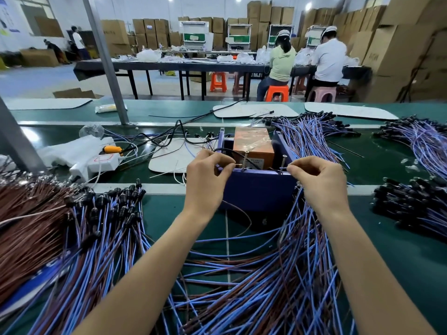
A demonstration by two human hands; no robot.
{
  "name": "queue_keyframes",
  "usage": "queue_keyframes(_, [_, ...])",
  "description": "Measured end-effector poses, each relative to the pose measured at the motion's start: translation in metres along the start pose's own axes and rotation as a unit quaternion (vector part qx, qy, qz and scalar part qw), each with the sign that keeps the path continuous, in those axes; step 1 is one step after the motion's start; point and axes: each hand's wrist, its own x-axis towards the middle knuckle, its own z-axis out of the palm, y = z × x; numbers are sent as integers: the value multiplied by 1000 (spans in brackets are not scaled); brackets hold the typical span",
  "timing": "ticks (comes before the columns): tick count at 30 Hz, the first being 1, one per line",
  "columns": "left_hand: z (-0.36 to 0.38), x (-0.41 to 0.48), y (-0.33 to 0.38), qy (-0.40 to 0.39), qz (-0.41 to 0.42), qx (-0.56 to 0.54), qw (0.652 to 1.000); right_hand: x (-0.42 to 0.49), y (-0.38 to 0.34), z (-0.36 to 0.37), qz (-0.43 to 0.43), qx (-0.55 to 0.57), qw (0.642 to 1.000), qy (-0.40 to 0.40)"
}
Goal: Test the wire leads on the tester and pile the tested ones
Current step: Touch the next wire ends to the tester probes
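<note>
— What can't we make out here?

— Quite a bit. The tester (258, 189), the purple box at the centre of the frame, turns its front wall to us. That wall hides most of the inside, so we see only the orange block (254, 141) and two upright screws on the near rim. The print on the block is too small for us to read. Both forearms run off the bottom edge. The brown wires (29, 226) at the left and the heap of leads (420, 139) at the upper right are cut by the frame.

— And the hands?

— The left hand (205, 180) has its thumb and forefinger pressed together on a thin wire end. The bare tip points at the left screw (245, 159), but we cannot tell whether it touches. The right hand (319, 182) pinches another end the same way, right at the right screw (283, 163), with its other fingers curled in.

— Is it one lead between them?

— We cannot tell. Below the hands the wire drops into the tangle of blue and brown leads (266, 274) across the lower centre of the green bench (399, 250), and we lose it there.

— Other piles?

— One lies at the lower left (104, 238) with its black connectors at the top end. Another (312, 136) fans out just right of the tester, and a dark bunch (411, 204) sits at the right edge.
</note>
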Motion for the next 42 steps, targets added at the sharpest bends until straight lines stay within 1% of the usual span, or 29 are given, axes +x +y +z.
queue_keyframes(3, [0,1,0,-8,-7,-16,1000,0,1,-1,-8,-9,1000,-9])
queue_keyframes(8, [1,2,0,-17,-7,-9,1000,4,3,0,-16,-23,999,-15])
queue_keyframes(14, [-9,11,-2,-84,-26,-13,996,5,5,1,-16,-36,999,-25])
queue_keyframes(17, [-13,14,-2,-113,-36,-34,992,5,5,1,-11,-37,999,-26])
queue_keyframes(19, [-10,13,-2,-103,-38,-33,993,5,5,0,-12,-37,999,-25])
queue_keyframes(24, [0,7,-1,-41,-29,-20,999,5,4,1,-12,-39,999,-23])
queue_keyframes(31, [2,5,0,-23,-14,-10,1000,5,5,2,-14,-44,999,-16])
queue_keyframes(42, [2,5,1,-19,-7,-5,1000,6,5,3,-18,-59,998,-17])
